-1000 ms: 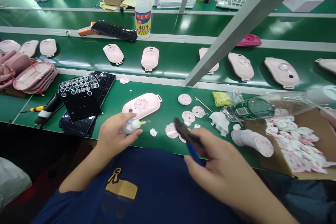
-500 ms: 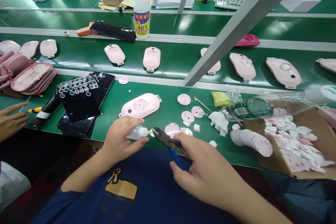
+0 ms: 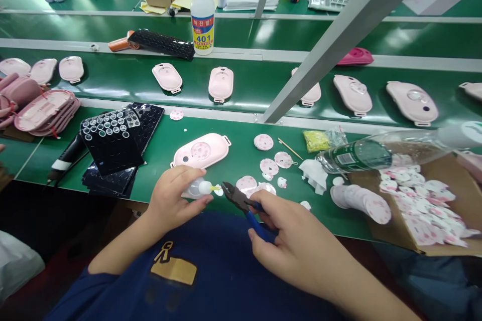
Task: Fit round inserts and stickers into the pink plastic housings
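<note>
My left hand (image 3: 173,194) is closed around a small clear squeeze bottle (image 3: 196,188) with a white cap and a thin yellow nozzle tip pointing right. In my right hand (image 3: 280,220) is a pair of blue-handled cutting pliers (image 3: 241,200). Their dark jaws are slightly parted and stand just right of the nozzle tip, apart from it. Directly beyond the bottle a pink oval plastic shell (image 3: 201,151) lies on the green bench, a patterned disc set in its middle. Several round patterned discs (image 3: 268,166) and a small white cat-face piece (image 3: 282,182) lie beyond the pliers.
Black sticker sheets (image 3: 113,145) lie at left beside a black-handled tool (image 3: 68,158). At right, a plastic water bottle (image 3: 361,154) leans over a cardboard box (image 3: 459,185) of cut pieces. Pink shells (image 3: 220,84) line the belt; a 401 bottle (image 3: 203,25) stands behind it.
The pliers have drawn back slightly to the right, away from the nozzle tip. Shells on the belt have shifted right. The neighbour's hand at left has mostly left view, with the yellow-handled tool gone.
</note>
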The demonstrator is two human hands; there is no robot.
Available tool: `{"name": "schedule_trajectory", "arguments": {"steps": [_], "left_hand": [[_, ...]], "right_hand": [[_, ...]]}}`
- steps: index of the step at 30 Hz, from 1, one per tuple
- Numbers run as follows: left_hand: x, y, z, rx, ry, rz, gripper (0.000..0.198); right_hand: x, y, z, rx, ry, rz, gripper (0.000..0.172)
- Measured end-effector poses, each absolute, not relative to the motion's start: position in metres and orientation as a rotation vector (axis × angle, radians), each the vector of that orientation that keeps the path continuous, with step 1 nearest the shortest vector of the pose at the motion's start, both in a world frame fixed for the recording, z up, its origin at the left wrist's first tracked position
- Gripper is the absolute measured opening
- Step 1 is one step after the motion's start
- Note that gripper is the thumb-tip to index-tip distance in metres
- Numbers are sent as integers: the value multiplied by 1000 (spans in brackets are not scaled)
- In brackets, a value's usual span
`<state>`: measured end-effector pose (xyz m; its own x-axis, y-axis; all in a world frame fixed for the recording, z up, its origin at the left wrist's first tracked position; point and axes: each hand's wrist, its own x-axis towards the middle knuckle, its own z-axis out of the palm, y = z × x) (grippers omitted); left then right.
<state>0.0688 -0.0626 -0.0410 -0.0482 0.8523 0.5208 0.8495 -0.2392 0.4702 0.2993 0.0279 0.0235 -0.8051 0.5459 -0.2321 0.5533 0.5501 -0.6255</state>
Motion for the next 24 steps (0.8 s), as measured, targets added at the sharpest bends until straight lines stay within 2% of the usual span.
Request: {"name": "schedule_trajectory", "arguments": {"steps": [13, 20, 24], "left_hand": [[70, -61, -37, 2209, 1955, 1159, 29], [63, -61, -35, 1972, 1689, 1070, 30], [46, -65, -36, 1645, 1547, 758, 22]], "right_hand": [[301, 32, 24, 1005, 2728, -1172, 11], [314, 42, 24, 1055, 2734, -1396, 9], [347, 55, 32, 1495, 2941, -1856, 9]]}}
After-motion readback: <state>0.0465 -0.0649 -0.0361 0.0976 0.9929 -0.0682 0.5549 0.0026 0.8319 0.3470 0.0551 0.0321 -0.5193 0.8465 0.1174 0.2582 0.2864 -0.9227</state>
